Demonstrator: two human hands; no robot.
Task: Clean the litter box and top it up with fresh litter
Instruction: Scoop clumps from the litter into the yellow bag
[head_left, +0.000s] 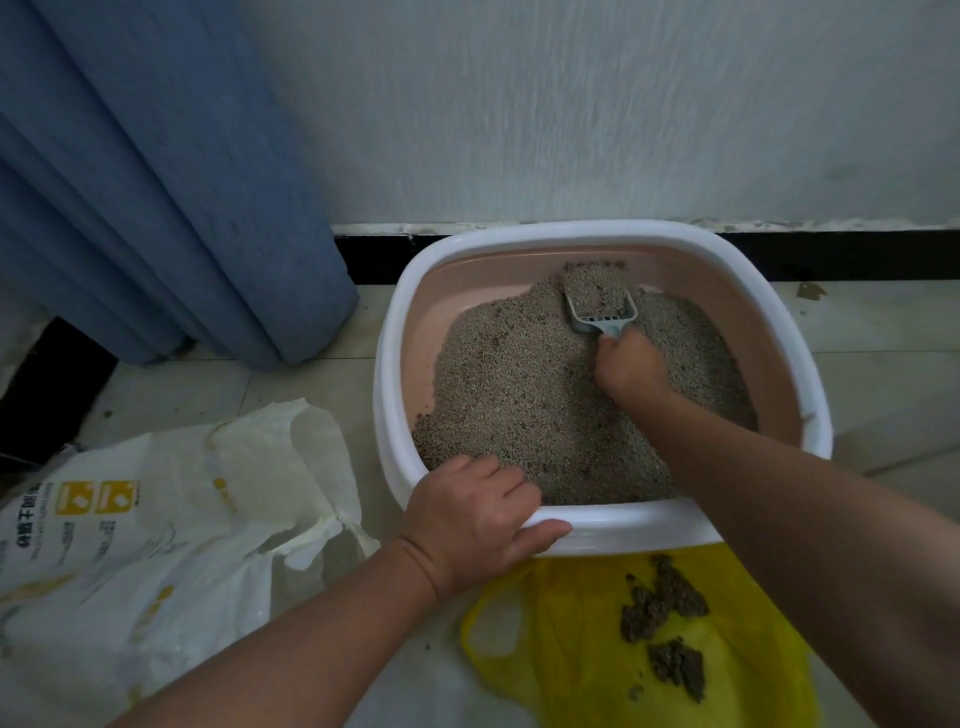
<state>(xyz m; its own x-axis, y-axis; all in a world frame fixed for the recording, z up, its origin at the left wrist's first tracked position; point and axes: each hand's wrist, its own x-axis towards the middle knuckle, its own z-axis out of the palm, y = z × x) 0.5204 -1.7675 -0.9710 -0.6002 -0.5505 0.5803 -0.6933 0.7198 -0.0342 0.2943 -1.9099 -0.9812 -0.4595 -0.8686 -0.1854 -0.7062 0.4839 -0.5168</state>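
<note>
Left hand (470, 519) clamps the near rim of the white-rimmed pink plastic litter box (613, 525) on the floor. Right hand (628, 364) grips the grey slotted scoop (597, 301), heaped with loose grainy litter at the far side, so it probably spills easily; best kept level, held by the handle.

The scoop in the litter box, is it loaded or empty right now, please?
Loaded: the scoop, held by the right hand, is heaped with litter.

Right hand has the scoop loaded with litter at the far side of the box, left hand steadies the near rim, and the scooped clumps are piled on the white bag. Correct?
Not quite. In the head view the clumps lie on the yellow bag, not the white bag. The rest holds: right hand holds the loaded scoop, left hand grips the litter box near rim.
</note>
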